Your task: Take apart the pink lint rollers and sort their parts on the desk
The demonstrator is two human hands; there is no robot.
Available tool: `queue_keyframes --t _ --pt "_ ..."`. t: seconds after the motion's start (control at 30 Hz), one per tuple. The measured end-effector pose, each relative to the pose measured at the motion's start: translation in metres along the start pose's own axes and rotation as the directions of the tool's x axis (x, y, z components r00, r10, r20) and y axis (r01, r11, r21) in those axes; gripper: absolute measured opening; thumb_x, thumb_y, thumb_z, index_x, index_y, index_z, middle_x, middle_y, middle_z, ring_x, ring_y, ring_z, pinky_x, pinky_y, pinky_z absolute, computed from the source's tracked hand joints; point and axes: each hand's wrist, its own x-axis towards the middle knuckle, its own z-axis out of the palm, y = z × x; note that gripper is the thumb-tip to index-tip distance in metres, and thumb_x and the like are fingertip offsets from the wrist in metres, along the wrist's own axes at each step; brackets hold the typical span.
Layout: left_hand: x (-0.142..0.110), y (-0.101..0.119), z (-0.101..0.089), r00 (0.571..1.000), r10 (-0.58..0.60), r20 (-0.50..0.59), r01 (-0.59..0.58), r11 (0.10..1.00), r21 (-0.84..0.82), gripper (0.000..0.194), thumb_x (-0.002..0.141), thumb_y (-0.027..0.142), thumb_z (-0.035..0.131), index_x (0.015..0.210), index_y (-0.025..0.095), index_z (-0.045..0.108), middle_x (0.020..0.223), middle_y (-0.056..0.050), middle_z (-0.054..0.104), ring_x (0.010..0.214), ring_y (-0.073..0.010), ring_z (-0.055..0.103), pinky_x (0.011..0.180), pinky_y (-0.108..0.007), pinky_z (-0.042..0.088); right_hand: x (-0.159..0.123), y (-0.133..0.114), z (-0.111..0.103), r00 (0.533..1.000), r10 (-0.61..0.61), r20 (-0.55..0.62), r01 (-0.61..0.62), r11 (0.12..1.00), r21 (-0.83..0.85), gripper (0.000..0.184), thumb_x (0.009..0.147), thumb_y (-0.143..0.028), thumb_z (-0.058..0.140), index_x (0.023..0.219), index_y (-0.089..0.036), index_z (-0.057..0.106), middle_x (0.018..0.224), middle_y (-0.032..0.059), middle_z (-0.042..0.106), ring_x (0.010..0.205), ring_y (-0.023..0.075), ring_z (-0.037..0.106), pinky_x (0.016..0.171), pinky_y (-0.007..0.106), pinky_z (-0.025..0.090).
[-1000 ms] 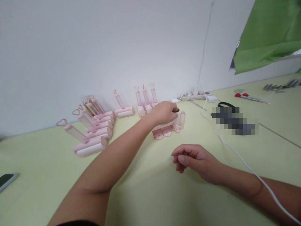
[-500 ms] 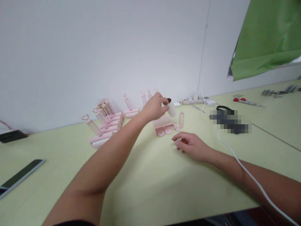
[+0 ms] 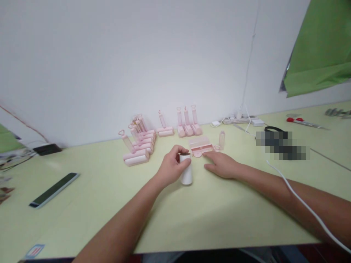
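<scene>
My left hand (image 3: pixel 174 166) is wrapped round a white roll with a brown hollow core (image 3: pixel 187 174), which stands upright above the near part of the table. To its right my right hand (image 3: pixel 222 164) reaches out, fingers extended and holding nothing that I can see. Its fingertips are close to a pink round disc (image 3: pixel 197 154) at the front of an open pink case (image 3: pixel 204 147); I cannot tell whether they touch. Beside the case stands a clear pinkish tube (image 3: pixel 222 140), with a small pale pink piece (image 3: pixel 216 148) near its base.
Several pink rollers with heart-looped handles (image 3: pixel 139 146) stand in a row at the back left, more (image 3: pixel 188 130) by the wall. A power strip (image 3: pixel 237 119), red-handled tool (image 3: pixel 301 121) and black strap (image 3: pixel 274 128) lie right. A dark flat device (image 3: pixel 55 190) lies left; a white cable (image 3: pixel 301 201) crosses my right forearm.
My left hand has brought the white roll from the back of the table nearer to me. My right hand has moved forward to the pink disc, its fingers straighter. The view has shifted.
</scene>
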Motion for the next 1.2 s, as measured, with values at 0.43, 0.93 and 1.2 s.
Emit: queue_keyframes --t 0.43,0.93,1.2 --pt "-0.018 -0.009 0.012 0.969 -0.002 0.248 -0.032 0.991 0.133 0.068 0.078 0.042 0.07 0.135 0.02 0.04 0.096 -0.004 0.068 0.077 -0.0172 0.06 0.068 -0.027 0.044 -0.012 -0.01 0.0 0.999 -0.029 0.026 0.032 0.991 -0.133 0.026 0.091 -0.021 0.049 0.11 -0.016 0.067 0.105 0.0124 0.069 0.098 0.0243 0.062 0.085 0.033 0.042" --pt "-0.015 -0.023 0.011 0.976 0.024 0.218 -0.077 0.969 0.236 0.051 0.077 0.04 0.07 0.122 0.021 0.06 0.113 -0.006 0.068 0.093 -0.021 0.063 0.083 -0.031 0.048 -0.018 -0.006 -0.017 0.992 0.015 -0.124 0.029 0.94 0.341 0.026 0.09 -0.038 0.055 0.105 -0.019 0.065 0.079 0.0042 0.067 0.066 0.0175 0.059 0.064 0.031 0.045" --pt "-0.017 -0.018 0.019 0.963 0.091 0.252 -0.133 0.979 0.154 0.051 0.078 0.04 0.069 0.124 0.021 0.058 0.117 -0.007 0.066 0.098 -0.0221 0.062 0.089 -0.033 0.047 -0.026 -0.02 -0.008 0.991 -0.013 -0.135 0.098 0.76 0.642 0.03 0.085 -0.039 0.062 0.108 -0.02 0.059 0.082 0.0011 0.061 0.062 0.0125 0.053 0.055 0.025 0.042"
